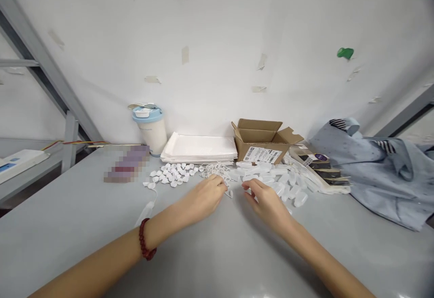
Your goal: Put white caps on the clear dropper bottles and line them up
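My left hand (205, 197) is closed, its fingertips pointing down at the near edge of a tangle of thin white cords (217, 169). What it pinches is hidden behind the fingers; a small white piece (229, 194) shows just beside the fingertips. A short distance to the right, my right hand (269, 205) has its thumb and curled fingers apart, with nothing visible between them. It is nearest to a heap of clear plastic pieces (281, 180). Left of the cords lie many small white caps (174, 173). Under my left forearm is a clear piece (146, 211) with a cord attached.
Along the wall stand a cup with a blue lid (152, 130), a stack of white sheets (203, 148) and an open cardboard box (259, 142). Packets (322, 167) and a blue cloth (383, 167) lie on the right. A blurred purple item (127, 164) is at left.
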Demonstrator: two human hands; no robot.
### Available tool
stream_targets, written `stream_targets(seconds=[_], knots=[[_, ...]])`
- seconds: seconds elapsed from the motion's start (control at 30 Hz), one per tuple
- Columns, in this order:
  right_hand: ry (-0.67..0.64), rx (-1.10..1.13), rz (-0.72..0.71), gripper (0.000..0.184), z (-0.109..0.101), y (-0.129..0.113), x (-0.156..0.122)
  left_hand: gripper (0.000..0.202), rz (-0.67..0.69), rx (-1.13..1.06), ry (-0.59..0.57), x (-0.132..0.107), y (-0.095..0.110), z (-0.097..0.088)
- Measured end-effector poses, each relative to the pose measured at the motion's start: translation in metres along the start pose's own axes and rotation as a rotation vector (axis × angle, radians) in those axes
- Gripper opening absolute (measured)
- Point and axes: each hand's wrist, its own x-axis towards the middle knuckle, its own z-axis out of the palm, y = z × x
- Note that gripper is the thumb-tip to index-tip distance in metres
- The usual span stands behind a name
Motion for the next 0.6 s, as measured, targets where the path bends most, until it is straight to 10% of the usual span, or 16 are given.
stream_targets(seconds=[0.37, 0.6], knots=[[-0.227, -0.261, 0.169, 0.018, -0.028, -0.010, 0.000, 0.017, -0.102, 0.103, 0.064, 0.017, 0.022, 0.020], [-0.307, -0.306, 0.185, 0.029, -0.028, -0.014, -0.001, 0.016, -0.149, -0.064, 0.256, -0.013, 0.016, 0.008]])
